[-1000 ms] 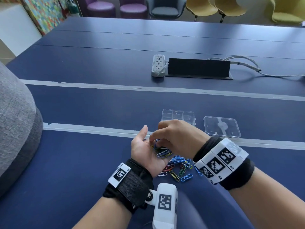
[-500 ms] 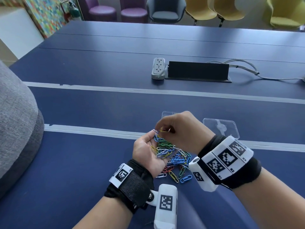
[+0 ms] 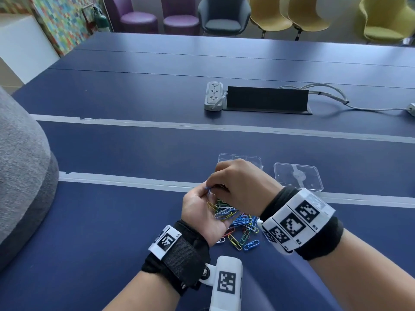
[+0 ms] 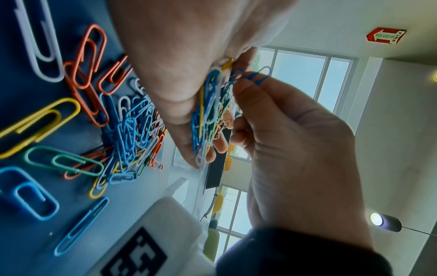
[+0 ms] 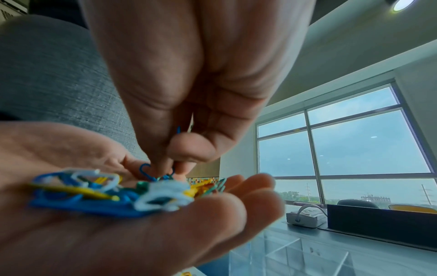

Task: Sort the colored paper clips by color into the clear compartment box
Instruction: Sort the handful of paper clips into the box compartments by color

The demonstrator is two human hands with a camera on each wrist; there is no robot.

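Note:
My left hand (image 3: 202, 212) lies palm up just above the table, cupping a handful of mixed paper clips (image 3: 224, 212). My right hand (image 3: 238, 185) hovers over that palm. Its thumb and forefinger pinch a blue paper clip (image 3: 207, 189) at the top of the handful. The pinch shows in the left wrist view (image 4: 257, 74) and the right wrist view (image 5: 145, 170). A loose pile of colored clips (image 3: 244, 230) lies on the table under my hands. The clear compartment box (image 3: 240, 159) stands just beyond, partly hidden by my right hand.
The box's clear lid (image 3: 297, 176) lies flat to the right of the box. Farther back are a white power strip (image 3: 214, 96) and a black cable hatch (image 3: 267, 98) with cables running right. A grey cushion (image 3: 20, 176) bulges at the left table edge.
My right hand rose a little from the left palm with clips, then came back down and now pinches a blue clip near the left thumb. The left hand stayed cupped in place.

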